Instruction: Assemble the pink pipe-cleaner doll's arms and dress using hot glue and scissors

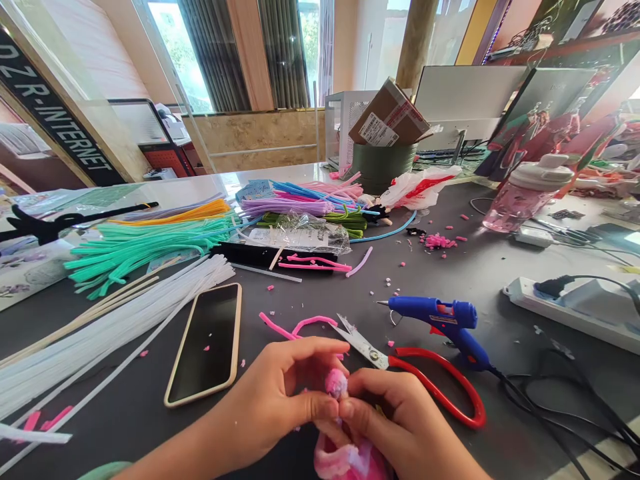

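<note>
Close to the table's near edge, both hands meet around a fuzzy pink piece (336, 383) with a small rounded top. My left hand (295, 393) pinches it from the left, thumb pressed near its base and index finger arched above. From the right, my right hand (383, 407) holds it between thumb and fingertips. Below the fingers hangs a larger pink fuzzy part (350, 461), partly cut off by the lower frame edge. Just beyond the hands lie pink stems (280, 325) and open scissors (430, 373) with red handles.
A blue glue gun (440, 313) with its cable lies right of the scissors. A phone (205, 343) and white stems (150, 320) are at left. Green stems (150, 247), a pink bottle (525, 193) and a power strip (575, 310) stand or lie farther out.
</note>
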A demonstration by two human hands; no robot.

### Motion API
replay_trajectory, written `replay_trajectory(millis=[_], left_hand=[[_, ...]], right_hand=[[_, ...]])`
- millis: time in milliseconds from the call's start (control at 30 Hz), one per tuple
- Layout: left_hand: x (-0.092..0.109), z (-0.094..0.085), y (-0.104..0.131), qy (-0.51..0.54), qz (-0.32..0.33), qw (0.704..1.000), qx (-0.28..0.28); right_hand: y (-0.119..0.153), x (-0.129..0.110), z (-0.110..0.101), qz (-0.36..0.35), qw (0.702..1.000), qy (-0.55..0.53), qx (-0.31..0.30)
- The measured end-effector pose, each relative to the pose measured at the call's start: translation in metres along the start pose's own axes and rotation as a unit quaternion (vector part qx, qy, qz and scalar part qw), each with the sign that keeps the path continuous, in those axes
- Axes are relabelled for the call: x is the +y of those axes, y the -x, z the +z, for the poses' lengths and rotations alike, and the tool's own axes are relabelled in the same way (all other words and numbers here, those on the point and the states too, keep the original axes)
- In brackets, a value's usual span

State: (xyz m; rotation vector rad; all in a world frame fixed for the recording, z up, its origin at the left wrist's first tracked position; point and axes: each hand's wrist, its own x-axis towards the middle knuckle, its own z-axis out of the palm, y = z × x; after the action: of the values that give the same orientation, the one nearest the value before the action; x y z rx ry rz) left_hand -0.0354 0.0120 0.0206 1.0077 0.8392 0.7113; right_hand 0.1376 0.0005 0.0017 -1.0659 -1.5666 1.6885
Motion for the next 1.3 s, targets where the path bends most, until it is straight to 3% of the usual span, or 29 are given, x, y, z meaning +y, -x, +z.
replay_trajectory(millis=[100, 233, 367, 567, 733, 867, 1067, 1167, 1300], left_hand=[[-0.001, 0.001, -0.002, 0.028, 0.017, 0.999, -0.016], [0.0, 0.001, -0.003, -0.031, 0.05, 0.998, 0.025], [-0.005, -0.005, -0.005, -0.01, 0.038, 0.999, 0.008], [-0.008, -0.005, -0.005, 0.06, -0.018, 0.998, -0.016], [-0.011, -0.001, -0.004, 0.083, -0.066, 0.993, -0.051], [-0.018, -0.001, -0.005, 0.068, -0.063, 0.995, -0.036], [-0.03, -0.003, -0.008, 0.143, -0.07, 0.987, -0.032], [-0.034, -0.005, -0.009, 0.142, -0.066, 0.987, -0.045], [-0.035, -0.005, -0.009, 0.117, -0.054, 0.99, -0.053]], right_hand=[[0.0, 0.002, 0.0, -0.007, 0.999, -0.029, -0.024], [-0.001, 0.004, -0.001, -0.009, 0.999, -0.016, -0.038], [0.0, 0.002, -0.006, -0.049, 0.993, 0.099, -0.046], [0.005, 0.002, -0.02, -0.164, 0.931, 0.325, 0.024], [0.009, -0.005, -0.03, -0.248, 0.884, 0.391, 0.062], [0.005, -0.011, -0.031, -0.259, 0.877, 0.4, 0.061], [-0.006, -0.005, -0.024, -0.265, 0.897, 0.353, -0.014], [-0.01, 0.002, -0.016, -0.29, 0.909, 0.298, 0.009], [-0.013, -0.001, -0.012, -0.373, 0.885, 0.275, 0.04]])
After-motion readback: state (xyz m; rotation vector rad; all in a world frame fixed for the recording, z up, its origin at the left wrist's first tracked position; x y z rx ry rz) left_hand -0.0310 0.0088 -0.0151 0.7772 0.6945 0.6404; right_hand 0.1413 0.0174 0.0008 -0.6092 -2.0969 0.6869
